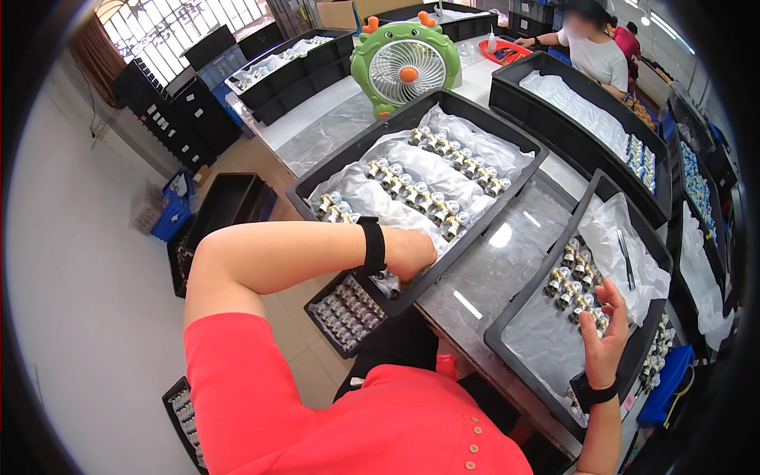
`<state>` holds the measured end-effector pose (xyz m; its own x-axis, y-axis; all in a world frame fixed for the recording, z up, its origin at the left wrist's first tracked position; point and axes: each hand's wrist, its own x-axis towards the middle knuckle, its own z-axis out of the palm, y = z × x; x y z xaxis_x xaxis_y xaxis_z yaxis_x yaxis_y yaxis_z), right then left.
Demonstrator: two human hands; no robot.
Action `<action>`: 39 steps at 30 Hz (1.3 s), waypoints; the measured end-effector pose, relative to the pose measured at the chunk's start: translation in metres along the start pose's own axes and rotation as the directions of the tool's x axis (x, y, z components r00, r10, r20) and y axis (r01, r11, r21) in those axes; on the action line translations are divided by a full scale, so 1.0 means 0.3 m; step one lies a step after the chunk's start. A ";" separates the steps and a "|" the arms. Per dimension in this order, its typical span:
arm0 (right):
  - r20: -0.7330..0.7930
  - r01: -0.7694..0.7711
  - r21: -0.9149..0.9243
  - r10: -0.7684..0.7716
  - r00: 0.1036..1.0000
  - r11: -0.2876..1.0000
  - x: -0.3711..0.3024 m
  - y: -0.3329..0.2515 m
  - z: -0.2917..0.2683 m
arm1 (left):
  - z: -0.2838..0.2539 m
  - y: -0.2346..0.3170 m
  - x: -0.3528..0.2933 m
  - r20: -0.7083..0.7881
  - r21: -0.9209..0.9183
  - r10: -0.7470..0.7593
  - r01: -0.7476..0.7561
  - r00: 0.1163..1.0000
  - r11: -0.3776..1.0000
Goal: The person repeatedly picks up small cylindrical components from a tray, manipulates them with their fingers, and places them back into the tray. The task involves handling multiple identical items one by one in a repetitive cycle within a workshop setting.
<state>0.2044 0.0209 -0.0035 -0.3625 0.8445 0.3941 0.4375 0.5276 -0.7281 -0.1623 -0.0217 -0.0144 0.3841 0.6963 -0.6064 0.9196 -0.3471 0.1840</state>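
My left hand (411,253) reaches down into the near corner of a black tray (495,226) lined with white sheet. Its fingers are hidden below the hand, so what they hold, if anything, does not show. Rows of small figurines with clear round tops, dark bases and gold-coloured parts (419,194) lie in that tray. Over a second black tray (514,317) on the right, my right hand (605,339) has its thumb and fingers apart. Just beside its fingertips stand more of these figurines (571,285). Dark tweezers (626,260) lie on the white sheet there.
A green cartoon-shaped fan (405,67) stands behind the left tray. More black trays (554,142) line the table, and one with figurines (346,313) sits low beside me. Across the table a person (594,51) sits near a red basket (503,52). A blue bin (666,388) is at right.
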 end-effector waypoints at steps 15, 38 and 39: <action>0.002 0.021 0.018 -0.021 1.000 1.000 0.008 -0.015 -0.023 | 0.022 0.044 -0.023 0.017 -0.120 -0.135 0.136 0.991 0.983; -0.008 0.036 0.054 -0.036 0.999 0.998 0.009 -0.022 -0.046 | 0.026 0.037 -0.011 0.072 0.190 -0.134 0.118 0.988 0.975; -0.001 0.040 0.047 -0.040 0.999 0.998 0.009 -0.023 -0.046 | 0.028 0.040 -0.012 0.076 0.185 -0.147 0.131 0.986 0.974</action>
<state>0.2118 0.0209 0.0103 -0.3788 0.8231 0.4232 0.3835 0.5557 -0.7376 -0.1535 -0.0338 -0.0166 0.2374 0.6902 -0.6836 0.9306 -0.3633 -0.0436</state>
